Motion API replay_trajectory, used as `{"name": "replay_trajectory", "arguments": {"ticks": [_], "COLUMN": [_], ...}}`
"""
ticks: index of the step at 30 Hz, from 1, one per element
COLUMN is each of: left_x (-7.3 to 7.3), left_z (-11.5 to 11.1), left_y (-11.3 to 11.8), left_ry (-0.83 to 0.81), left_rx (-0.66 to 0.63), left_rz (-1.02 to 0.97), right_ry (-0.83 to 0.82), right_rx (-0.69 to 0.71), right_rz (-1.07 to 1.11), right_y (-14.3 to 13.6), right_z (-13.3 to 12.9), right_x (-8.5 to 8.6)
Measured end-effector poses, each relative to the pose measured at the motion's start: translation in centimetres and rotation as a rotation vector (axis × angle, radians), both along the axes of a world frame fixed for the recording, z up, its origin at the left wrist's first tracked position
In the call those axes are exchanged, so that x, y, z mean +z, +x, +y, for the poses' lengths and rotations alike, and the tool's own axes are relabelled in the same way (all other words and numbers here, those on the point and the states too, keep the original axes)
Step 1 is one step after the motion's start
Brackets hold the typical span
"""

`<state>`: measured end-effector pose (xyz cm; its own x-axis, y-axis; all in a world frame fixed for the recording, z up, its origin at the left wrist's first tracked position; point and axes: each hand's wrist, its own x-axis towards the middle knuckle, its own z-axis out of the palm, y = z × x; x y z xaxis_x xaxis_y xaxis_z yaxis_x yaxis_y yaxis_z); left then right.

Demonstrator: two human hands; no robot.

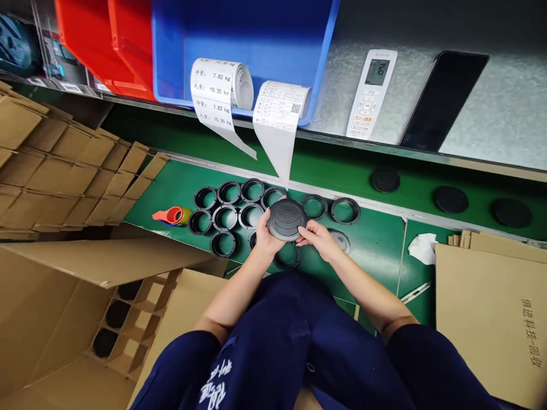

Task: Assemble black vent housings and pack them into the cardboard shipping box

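Evidently midway: left hand (267, 236) and right hand (319, 237) grip a black disc (287, 218) by its edge; rings (213, 245) lie on the surface (376, 245), left carton (60, 307) partly filled.

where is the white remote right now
In the head view, the white remote lies on the grey shelf above the green workbench, right of centre, between the blue bin and the flat black slab.

Curling over the front edge of the blue bin (273, 40), one label roll (213, 94) repeats 净重 7.82 kg and 毛重 10.35 kg; its neighbouring roll (276, 122) bears a QR code (296, 108) (the fine print defeats me from here).
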<state>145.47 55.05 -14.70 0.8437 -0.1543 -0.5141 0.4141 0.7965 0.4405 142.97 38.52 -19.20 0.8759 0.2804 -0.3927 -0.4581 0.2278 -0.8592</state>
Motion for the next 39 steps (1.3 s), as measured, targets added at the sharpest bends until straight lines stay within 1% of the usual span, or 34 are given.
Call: {"name": "replay_trajectory", "arguments": {"ticks": [2,3,4,6,8,11,14,16,19,22,24,26,29,30,33,35,37,39], "left_x": [0.9,1.3,1.6,2.2,2.6,3.3,4.1,4.7,5.5,5.7,5.5,5.1,4.4,4.2,3.1,2.2,1.3,0.5], "left_z": [-0.2,-0.3,-0.3,-0.4,-0.4,-0.4,-0.4,-0.5,-0.6,-0.6,-0.6,-0.6,-0.5,-0.5,-0.5,-0.9,-1.6,-2.5], "left_y": [-0.7,-1.2,-1.8,-2.9,-3.9,-5.1,-5.9,-6.2,-6.4,-6.5,-6.6,-6.5,-6.2,-6.1,-5.7,-5.4,-5.2,-5.1], "left_ry": [-0.001,-0.006,-0.016,-0.043,-0.044,0.017,0.016,-0.026,-0.054,-0.052,-0.056,-0.064,-0.058,-0.047,0.025,0.084,0.125,0.143], "left_rx": [0.003,-0.004,-0.018,-0.045,-0.057,-0.123,-0.186,-0.182,-0.168,-0.174,-0.171,-0.167,-0.141,-0.113,-0.049,-0.072,-0.121,-0.177], "left_rz": [-0.012,-0.007,0.003,0.021,0.030,0.051,0.052,0.019,-0.025,-0.032,-0.037,-0.032,0.016,0.041,0.145,0.207,0.237,0.251], "right_ry": [-0.319,-0.469,-0.590,-0.728,-0.779,-0.770,-0.682,-0.602,-0.509,-0.484,-0.487,-0.497,-0.560,-0.585,-0.636,-0.649,-0.643,-0.616], "right_rx": [-0.089,-0.117,-0.116,-0.043,0.024,0.087,0.118,0.094,0.041,0.029,0.046,0.070,0.105,0.142,0.330,0.408,0.437,0.476], "right_rz": [-0.297,-0.464,-0.617,-0.839,-0.947,-0.969,-0.925,-0.872,-0.813,-0.828,-0.849,-0.865,-0.910,-0.948,-1.040,-0.969,-0.845,-0.770], "right_y": [-0.6,-0.6,-0.6,-0.6,-0.9,-1.6,-2.1,-2.2,-2.4,-2.9,-3.2,-3.4,-3.7,-3.8,-4.1,-4.2,-4.1,-3.8], "right_z": [-0.5,-1.0,-1.4,-1.9,-2.0,-1.5,-1.2,-1.2,-1.5,-2.0,-2.1,-2.2,-1.9,-1.7,-1.3,-1.4,-1.6,-2.0], "right_x": [1.1,1.6,2.1,2.8,3.0,2.8,2.9,3.6,5.1,6.3,6.5,6.2,4.9,4.4,2.6,1.6,1.0,0.6]}}
